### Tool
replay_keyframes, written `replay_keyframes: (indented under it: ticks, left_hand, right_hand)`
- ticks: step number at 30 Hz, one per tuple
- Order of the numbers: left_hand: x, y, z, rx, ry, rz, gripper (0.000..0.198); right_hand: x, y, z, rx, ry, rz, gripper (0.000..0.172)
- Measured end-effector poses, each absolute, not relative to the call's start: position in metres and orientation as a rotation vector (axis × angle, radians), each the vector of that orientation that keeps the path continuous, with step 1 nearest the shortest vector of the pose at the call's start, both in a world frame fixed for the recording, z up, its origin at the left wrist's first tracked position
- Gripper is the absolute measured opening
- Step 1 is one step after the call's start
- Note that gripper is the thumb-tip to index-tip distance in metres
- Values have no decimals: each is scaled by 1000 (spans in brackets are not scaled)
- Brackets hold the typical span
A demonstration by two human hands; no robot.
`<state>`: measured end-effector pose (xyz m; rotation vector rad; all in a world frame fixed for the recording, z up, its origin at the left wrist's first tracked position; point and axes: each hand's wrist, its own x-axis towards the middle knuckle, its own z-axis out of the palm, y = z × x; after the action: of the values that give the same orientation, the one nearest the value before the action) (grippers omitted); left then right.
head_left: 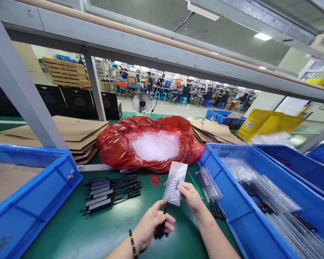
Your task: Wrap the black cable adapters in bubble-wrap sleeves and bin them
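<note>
My left hand (152,223) is closed around a black slim part (161,227) low in the middle of the green table. My right hand (190,197) pinches the lower edge of a small bubble-wrap bag (175,182) held upright; the black part's tip meets the bag's bottom opening. A row of black parts with cables (110,192) lies to the left of my hands. More bagged parts (210,185) lean against the blue bin to the right.
A red plastic sack (118,144) of clear bags sits behind my hands. Small red bits (154,179) lie before it. Blue bins stand left (43,201) and right (232,216), the right one holding bagged parts. Flat cardboard (78,133) is stacked behind. Other people work far off.
</note>
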<state>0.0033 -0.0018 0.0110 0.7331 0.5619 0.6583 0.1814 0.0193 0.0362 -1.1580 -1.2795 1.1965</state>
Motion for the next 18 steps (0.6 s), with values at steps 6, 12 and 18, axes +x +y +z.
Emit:
replay_keyframes:
  ticks: [6, 12, 18]
  left_hand:
    - [3, -2, 12, 720, 567, 708, 60]
    - [0, 3, 18, 634, 353, 703, 49]
    - [4, 4, 19, 683, 550, 748, 35]
  right_hand:
    - [174, 13, 44, -1134, -1513, 1472, 47]
    - [171, 10, 44, -1110, -1512, 1462, 46]
    - [168, 14, 37, -1167, -1546, 1391, 51]
